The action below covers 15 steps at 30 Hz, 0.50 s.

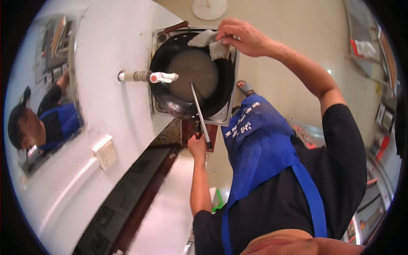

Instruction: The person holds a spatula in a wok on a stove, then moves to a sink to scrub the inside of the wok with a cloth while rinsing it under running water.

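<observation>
A black wok [161,98] sits over a stainless steel sink [224,117], with cloudy water [191,68] pooled in its bottom. My left hand [197,146] is closed around the wok's handle [197,126] at the near side. At the far right rim, my right hand [237,35] pinches a folded greyish cloth [220,50], which hangs over the wok's inner edge. A long metal-handled utensil [200,116] leans on the near rim. Its black-tipped end is close to my left hand, and its lower end is hidden in the water.
A white tap [162,77] juts from the wall over the wok. Beyond the far rim lies a dark reddish handle [176,27]. A wall mirror [60,63] reflects a person in a cap. A white wall box [105,151] and a white countertop [159,204] are at the left.
</observation>
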Each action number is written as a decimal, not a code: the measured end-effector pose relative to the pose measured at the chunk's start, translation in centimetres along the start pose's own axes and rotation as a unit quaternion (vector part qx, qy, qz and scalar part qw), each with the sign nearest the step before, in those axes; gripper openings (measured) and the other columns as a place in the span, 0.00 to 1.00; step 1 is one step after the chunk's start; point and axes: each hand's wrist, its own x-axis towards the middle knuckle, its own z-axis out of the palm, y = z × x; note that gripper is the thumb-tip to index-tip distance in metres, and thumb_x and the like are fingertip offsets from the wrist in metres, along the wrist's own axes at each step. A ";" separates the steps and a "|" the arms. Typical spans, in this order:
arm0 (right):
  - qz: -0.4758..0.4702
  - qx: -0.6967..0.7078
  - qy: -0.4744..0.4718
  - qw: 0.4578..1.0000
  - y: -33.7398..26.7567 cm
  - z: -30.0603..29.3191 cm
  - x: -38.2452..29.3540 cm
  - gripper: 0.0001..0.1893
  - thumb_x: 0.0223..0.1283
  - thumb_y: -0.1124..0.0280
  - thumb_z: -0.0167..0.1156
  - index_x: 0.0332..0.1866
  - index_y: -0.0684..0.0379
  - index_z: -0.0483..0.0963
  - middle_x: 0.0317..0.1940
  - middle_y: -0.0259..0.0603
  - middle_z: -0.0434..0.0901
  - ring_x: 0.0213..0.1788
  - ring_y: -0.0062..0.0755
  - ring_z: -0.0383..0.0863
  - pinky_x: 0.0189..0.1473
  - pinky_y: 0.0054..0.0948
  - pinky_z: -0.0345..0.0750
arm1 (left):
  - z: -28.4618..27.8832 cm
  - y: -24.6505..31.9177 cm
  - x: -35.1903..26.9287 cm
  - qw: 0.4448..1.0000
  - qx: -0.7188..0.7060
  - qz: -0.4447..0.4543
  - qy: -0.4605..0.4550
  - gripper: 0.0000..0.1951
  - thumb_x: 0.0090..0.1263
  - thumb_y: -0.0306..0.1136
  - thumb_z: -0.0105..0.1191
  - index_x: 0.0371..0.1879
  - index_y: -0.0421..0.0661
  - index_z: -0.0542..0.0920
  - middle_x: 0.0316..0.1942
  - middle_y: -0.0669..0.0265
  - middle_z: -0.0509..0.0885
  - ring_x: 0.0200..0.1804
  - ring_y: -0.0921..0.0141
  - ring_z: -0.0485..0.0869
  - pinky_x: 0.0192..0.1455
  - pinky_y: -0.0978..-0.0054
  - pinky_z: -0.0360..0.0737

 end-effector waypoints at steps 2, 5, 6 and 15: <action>0.012 0.017 -0.035 0.999 -0.7 1.3 1.0 0.07 0.70 0.75 0.63 0.49 0.59 0.81 0.48 0.43 0.81 0.55 0.49 0.81 0.56 0.45 0.79 | -0.1 0.0 0.0 1.000 0.024 -0.005 -0.003 0.13 0.67 0.41 0.65 0.36 0.41 0.88 0.27 0.56 0.87 0.33 0.58 0.86 0.42 0.63 0.79; 0.021 -0.032 -0.092 0.995 -0.4 5.0 2.1 0.06 0.72 0.73 0.61 0.50 0.60 0.80 0.49 0.44 0.81 0.55 0.52 0.81 0.56 0.45 0.79 | 0.2 0.1 0.6 0.998 0.050 -0.024 -0.020 0.14 0.67 0.42 0.64 0.36 0.43 0.89 0.30 0.51 0.89 0.38 0.52 0.89 0.44 0.59 0.82; 0.003 -0.044 -0.120 0.992 0.2 6.4 2.6 0.08 0.73 0.74 0.60 0.53 0.60 0.76 0.49 0.48 0.78 0.52 0.57 0.81 0.54 0.45 0.79 | 0.4 0.1 0.8 0.999 0.046 -0.020 -0.015 0.14 0.67 0.42 0.64 0.36 0.43 0.90 0.31 0.50 0.89 0.39 0.50 0.89 0.45 0.57 0.82; -0.013 -0.245 -0.302 0.921 5.1 18.9 7.0 0.27 0.63 0.73 0.65 0.69 0.55 0.72 0.59 0.58 0.72 0.52 0.59 0.86 0.53 0.49 0.85 | 1.1 1.6 -2.4 0.968 0.058 0.201 0.139 0.15 0.70 0.28 0.60 0.54 0.40 0.78 0.49 0.50 0.86 0.51 0.47 0.85 0.57 0.56 0.81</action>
